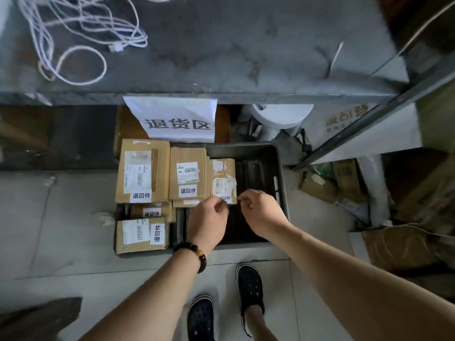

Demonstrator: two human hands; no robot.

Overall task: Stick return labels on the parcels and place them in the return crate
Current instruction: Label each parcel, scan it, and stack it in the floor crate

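Note:
A dark plastic return crate (279, 168) stands on the floor under the table edge. Several brown cardboard parcels lie flat inside, each bearing a white return label. A large parcel (142, 168) is at the far left, a medium parcel (188, 175) beside it, and another parcel (141, 235) at the near left. A small parcel (222, 178) lies right of the medium one. My left hand (209, 217) and my right hand (261, 212) hover over the crate with curled fingers pinching the small parcel's near edge, partly covering its return label (225, 198).
A paper sign (174, 119) hangs from the grey table's edge (221, 97) above the crate. White cables (81, 33) lie on the table at left. Boxes and bags (332, 183) crowd the floor at right. My feet in dark clogs (248, 289) stand on the tiles.

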